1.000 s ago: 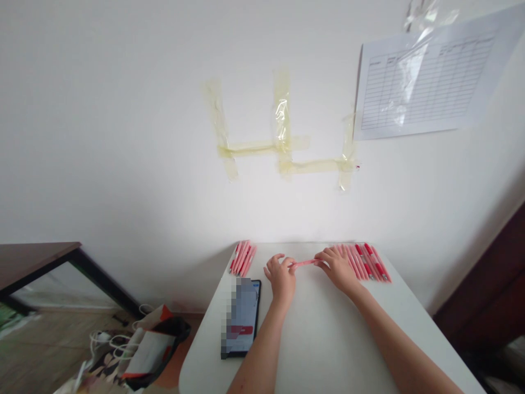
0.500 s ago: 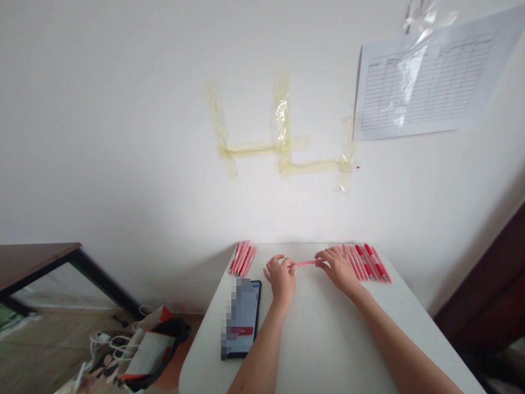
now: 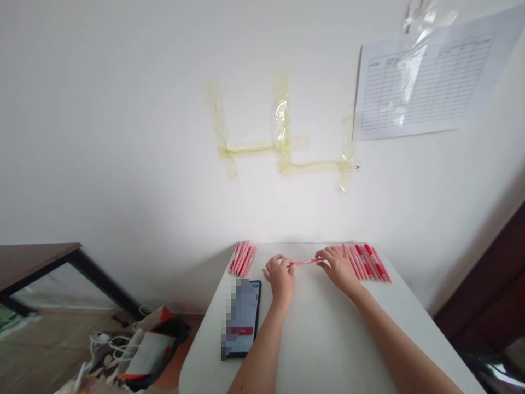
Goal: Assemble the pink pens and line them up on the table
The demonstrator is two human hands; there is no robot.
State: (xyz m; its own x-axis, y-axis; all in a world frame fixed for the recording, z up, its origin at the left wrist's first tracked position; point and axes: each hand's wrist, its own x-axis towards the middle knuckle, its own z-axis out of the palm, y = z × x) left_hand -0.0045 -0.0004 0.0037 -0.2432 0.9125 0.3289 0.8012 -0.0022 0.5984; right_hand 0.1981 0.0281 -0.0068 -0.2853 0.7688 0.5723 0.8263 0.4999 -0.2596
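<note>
A slim pink pen (image 3: pixel 305 263) lies roughly level between my two hands, above the white table (image 3: pixel 328 328). My left hand (image 3: pixel 282 279) pinches its left end, and my right hand (image 3: pixel 336 268) has fingers closed on its right end. Just beyond my right hand lies a row of pink and red pens (image 3: pixel 371 262), side by side; the right hand covers part of it. A smaller bunch of pink and red pens (image 3: pixel 243 258) rests at the table's back left corner, apart from my left hand.
A phone (image 3: pixel 241 320) lies on the table left of my left forearm. The white wall (image 3: pixel 164 137) meets the table's back edge. Bags with white cables (image 3: pixel 118 347) stand on the floor at left, near a dark-framed table (image 3: pixel 41 262).
Both hands stay nearly in place. The pen between them has turned slightly about its length, so a pale marking now shows on it.
</note>
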